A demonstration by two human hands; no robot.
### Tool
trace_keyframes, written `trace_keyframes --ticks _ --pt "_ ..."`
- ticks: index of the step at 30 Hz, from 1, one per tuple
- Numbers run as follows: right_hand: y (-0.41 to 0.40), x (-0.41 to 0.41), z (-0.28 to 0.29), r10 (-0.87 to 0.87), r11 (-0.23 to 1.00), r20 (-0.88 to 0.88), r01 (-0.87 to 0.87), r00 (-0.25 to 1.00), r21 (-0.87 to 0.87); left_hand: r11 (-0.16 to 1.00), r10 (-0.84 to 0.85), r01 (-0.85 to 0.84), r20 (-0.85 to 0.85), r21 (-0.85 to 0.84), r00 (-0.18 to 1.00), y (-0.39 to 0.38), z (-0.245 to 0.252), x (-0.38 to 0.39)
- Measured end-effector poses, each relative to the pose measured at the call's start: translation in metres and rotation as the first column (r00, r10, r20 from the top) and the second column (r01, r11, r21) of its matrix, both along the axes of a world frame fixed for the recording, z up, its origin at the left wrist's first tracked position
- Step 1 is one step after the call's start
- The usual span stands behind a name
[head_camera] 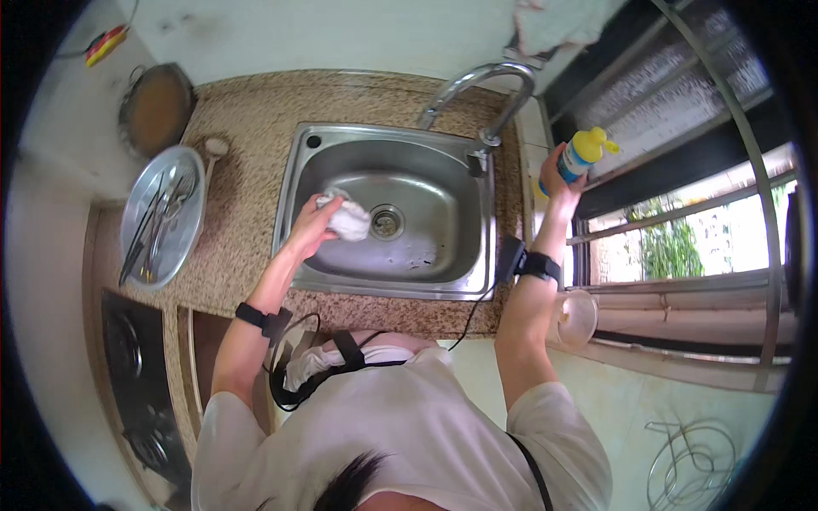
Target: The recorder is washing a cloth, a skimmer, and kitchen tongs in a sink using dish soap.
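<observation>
My left hand (311, 228) grips a bunched white cloth (348, 220) over the left part of a stainless steel sink (415, 249). To the right, beyond the sink's edge and beside the window, my right hand (560, 179) holds a squeeze bottle (577, 158) with a yellow top and a blue body. Its yellow flip cap stands open, and the bottle is tilted. Some dark bits and drops lie on the basin's floor, to the right of the drain (386, 222). Part of the bottle's label is hidden by my fingers.
A chrome gooseneck faucet (476, 76) rises behind the sink. Left on the granite counter (246, 191) are a metal bowl (137, 211) of utensils, a ladle (216, 148) and a round pan (156, 110). A gas stove (131, 345) lies lower left. The barred window (677, 223) borders the right side.
</observation>
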State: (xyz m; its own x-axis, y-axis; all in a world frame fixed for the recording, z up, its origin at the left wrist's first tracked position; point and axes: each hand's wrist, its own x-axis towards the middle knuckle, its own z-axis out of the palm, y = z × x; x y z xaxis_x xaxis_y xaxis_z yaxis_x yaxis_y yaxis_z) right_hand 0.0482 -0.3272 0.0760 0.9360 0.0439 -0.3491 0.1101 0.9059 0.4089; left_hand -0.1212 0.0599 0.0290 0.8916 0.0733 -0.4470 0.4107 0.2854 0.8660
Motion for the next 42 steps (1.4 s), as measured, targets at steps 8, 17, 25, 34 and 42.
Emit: trace_keyframes --ticks 8,17,25,34,42 --pt "0.106 -0.096 0.011 0.078 0.514 0.019 -0.024 0.997 -0.858 0.872 -0.02 0.065 0.099 -0.485 0.995 -0.005 0.024 -0.003" --pt "0.2 -0.151 0.037 0.19 -0.022 0.089 0.095 0.978 -0.995 0.81 -0.156 0.163 0.061 -0.563 0.986 0.004 0.003 -0.002" --pt "0.206 -0.151 0.021 0.176 0.037 0.023 0.017 0.984 -0.999 0.774 -0.135 0.14 0.056 -0.617 0.989 0.017 0.003 -0.009" --pt "0.145 -0.129 0.001 0.239 0.746 -0.278 -0.359 0.93 -0.561 0.716 -0.136 0.159 0.088 -0.679 0.987 0.014 0.002 0.004" --pt "0.058 -0.084 0.003 0.377 0.925 -0.07 -0.371 0.924 0.088 0.796 -0.13 0.146 0.071 -0.587 0.989 0.012 0.007 0.007"
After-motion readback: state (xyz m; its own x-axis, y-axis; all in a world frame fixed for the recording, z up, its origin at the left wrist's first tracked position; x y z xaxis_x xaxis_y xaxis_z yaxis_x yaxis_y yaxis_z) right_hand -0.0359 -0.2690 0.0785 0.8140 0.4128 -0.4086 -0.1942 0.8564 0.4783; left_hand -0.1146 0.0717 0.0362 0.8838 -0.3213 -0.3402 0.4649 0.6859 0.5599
